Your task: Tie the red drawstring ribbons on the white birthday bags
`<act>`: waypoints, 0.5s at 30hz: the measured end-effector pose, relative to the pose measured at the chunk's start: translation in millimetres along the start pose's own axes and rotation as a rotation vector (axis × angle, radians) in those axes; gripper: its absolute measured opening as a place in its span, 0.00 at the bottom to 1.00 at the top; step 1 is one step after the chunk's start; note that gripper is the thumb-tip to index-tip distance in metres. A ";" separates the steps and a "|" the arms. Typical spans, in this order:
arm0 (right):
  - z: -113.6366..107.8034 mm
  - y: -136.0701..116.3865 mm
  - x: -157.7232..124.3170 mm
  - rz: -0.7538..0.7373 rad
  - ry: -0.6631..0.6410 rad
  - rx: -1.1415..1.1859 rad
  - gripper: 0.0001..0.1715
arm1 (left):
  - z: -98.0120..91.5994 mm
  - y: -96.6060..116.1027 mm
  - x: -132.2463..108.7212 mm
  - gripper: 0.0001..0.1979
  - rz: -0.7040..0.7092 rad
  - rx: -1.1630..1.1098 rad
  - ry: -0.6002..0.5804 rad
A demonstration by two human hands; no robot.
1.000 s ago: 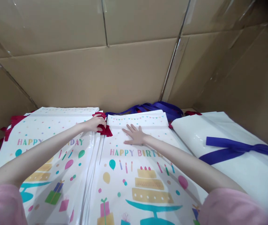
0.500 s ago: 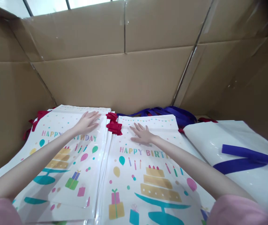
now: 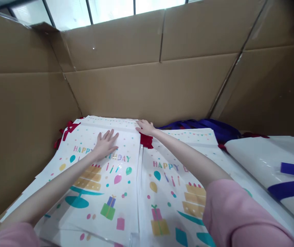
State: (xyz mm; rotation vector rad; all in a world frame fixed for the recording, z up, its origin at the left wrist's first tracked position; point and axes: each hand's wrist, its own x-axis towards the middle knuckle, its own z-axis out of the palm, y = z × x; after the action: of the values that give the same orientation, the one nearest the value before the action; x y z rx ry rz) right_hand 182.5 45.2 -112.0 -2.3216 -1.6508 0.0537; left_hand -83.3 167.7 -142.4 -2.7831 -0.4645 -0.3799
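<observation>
Two stacks of flat white "HAPPY BIRTHDAY" gift bags lie side by side inside a big cardboard box. My left hand (image 3: pixel 106 142) rests flat with fingers spread on the top bag of the left stack (image 3: pixel 103 178). My right hand (image 3: pixel 145 127) reaches across to the far right corner of that left stack, fingers curled on the bag edge just above the red ribbon handles (image 3: pixel 146 140). The right stack (image 3: pixel 174 181) lies under my right forearm.
Cardboard box walls (image 3: pixel 147 85) rise close behind and on both sides. Purple ribbon handles (image 3: pixel 203 125) bunch at the back right. A plain white bag with a purple ribbon (image 3: pixel 288 178) lies at the far right. More red ribbons (image 3: pixel 66 132) poke out at the left stack's far corner.
My right hand has left the right stack and moved left to the far corner of the left stack. The left hand, earlier at the red ribbons, now lies flat on the left bag. The view has tilted up.
</observation>
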 end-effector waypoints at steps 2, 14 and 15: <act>0.6 -7.5 17.9 0.045 -0.054 -0.005 0.32 | 0.5 9.9 -6.0 0.31 0.014 0.011 0.049; -2.6 -23.9 36.1 0.071 0.156 0.145 0.09 | -6.9 46.7 -27.1 0.25 0.058 -0.134 0.121; -3.0 -23.2 33.4 0.049 0.193 0.180 0.07 | -8.2 44.6 -27.9 0.23 0.057 -0.167 0.136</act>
State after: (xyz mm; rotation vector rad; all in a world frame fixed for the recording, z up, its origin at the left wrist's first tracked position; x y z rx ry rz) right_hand 173.2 82.6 -98.5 -2.1588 -1.4349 -0.0114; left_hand -94.8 117.0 -154.1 -2.8982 -0.3350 -0.6159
